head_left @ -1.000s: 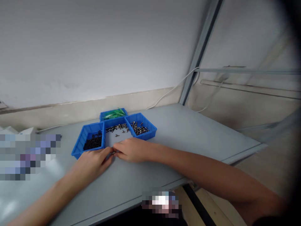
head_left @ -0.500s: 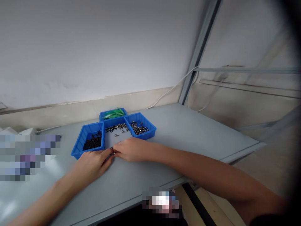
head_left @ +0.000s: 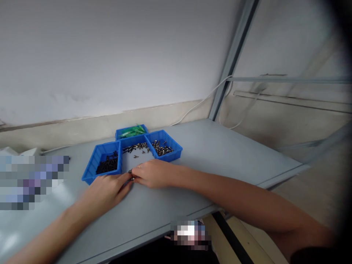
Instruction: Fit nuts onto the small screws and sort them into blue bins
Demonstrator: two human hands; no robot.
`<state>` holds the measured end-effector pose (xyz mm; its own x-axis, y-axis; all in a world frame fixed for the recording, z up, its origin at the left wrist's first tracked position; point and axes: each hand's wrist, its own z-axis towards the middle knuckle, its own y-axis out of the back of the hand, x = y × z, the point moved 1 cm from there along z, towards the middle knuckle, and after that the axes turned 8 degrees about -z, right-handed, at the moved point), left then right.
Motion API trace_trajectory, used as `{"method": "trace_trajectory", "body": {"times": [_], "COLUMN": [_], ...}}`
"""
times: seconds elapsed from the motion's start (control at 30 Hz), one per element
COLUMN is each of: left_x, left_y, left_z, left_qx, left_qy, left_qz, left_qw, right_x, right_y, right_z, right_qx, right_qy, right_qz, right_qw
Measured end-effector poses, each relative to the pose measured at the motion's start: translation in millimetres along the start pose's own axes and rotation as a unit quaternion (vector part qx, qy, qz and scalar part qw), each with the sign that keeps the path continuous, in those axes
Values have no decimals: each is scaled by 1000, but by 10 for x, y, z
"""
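Observation:
My left hand (head_left: 107,187) and my right hand (head_left: 154,174) meet fingertip to fingertip just above the grey table. Both are closed in a pinch. Between them shows a small shiny metal piece (head_left: 132,179), mostly covered by my fingers, with a dark bit beside it; its exact kind is hidden. Left of my hands, a blue bin (head_left: 89,167) holds black screw-like pieces (head_left: 107,165). A second blue bin (head_left: 173,155), beyond my right hand, contains small metal fittings (head_left: 162,149). Loose metal and black pieces (head_left: 139,146) lie on the table between the bins.
A third blue bin (head_left: 131,140) at the back holds green slender items (head_left: 132,131). A white cable (head_left: 189,110) runs along the wall near a metal post (head_left: 221,95). The table's front edge (head_left: 154,236) lies close to my body. A blurred-out patch covers the left side.
My hands stay pinched together at almost the same spot. The view has shifted slightly; the bins and loose pieces have not visibly moved.

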<state>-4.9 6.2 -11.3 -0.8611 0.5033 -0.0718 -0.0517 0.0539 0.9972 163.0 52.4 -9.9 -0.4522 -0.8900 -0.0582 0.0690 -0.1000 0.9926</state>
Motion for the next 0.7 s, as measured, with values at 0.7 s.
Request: {"method": "trace_trajectory", "body": {"times": [0.7], "left_x": [-10], "left_y": [-2], "left_z": [4], "left_qx": [-6], "left_qy": [-6], "left_qz": [9], "left_qw": [1000], "right_x": [7], "right_y": [4], "right_z": [-2], "right_qx": [0], "right_qy": [10], "right_qz": [-15], "right_qw": [1000]}}
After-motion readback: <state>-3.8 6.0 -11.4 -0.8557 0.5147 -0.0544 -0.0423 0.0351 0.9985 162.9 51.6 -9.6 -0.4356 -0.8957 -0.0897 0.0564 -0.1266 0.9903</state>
